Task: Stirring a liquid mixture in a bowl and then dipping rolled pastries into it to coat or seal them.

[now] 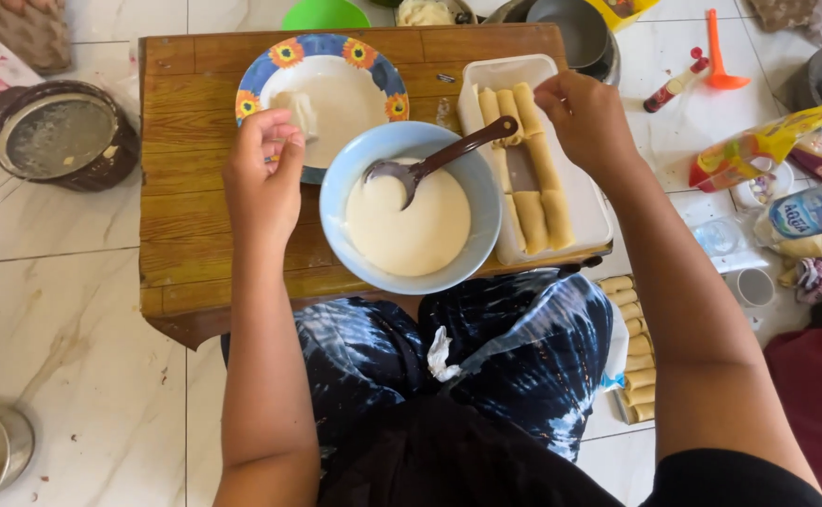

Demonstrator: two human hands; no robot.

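The person's right hand (584,113) pinches a pale rolled wrap (522,105), setting it among other smooth rolls in a white tray (587,202). The left hand (262,174) hovers loosely curled, holding nothing, just beside a blue bowl (411,208) of creamy batter with a brown spoon (434,160). Beyond it sits a flowered plate (328,86) on a wooden board (185,188).

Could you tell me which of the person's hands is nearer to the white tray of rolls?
The right hand: it is over the tray, at the rolls. The left hand is beyond the bowl, by the plate.
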